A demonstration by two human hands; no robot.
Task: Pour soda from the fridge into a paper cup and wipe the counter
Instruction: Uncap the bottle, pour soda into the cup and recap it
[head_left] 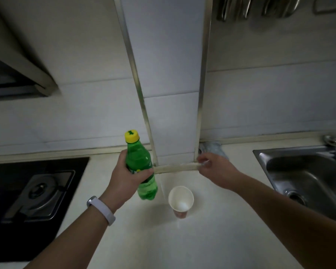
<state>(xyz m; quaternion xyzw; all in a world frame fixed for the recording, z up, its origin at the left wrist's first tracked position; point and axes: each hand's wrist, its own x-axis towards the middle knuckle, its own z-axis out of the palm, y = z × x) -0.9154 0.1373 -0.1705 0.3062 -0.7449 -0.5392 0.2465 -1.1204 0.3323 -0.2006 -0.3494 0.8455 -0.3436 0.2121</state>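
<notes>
My left hand (127,176) grips a green soda bottle (139,162) with a yellow cap, held upright above the pale counter (202,239). An empty white paper cup (180,200) with a reddish base stands on the counter just right of the bottle. My right hand (214,168) is stretched toward the back wall, fingers loosely curled and motion-blurred; whether it holds anything is unclear. A bluish-grey cloth (213,149) lies crumpled at the wall just behind that hand.
A black gas hob (33,191) with a burner fills the left. A steel sink (306,171) sits at the right. A tiled column (171,94) juts out at the back, a range hood (17,74) hangs upper left, utensils upper right.
</notes>
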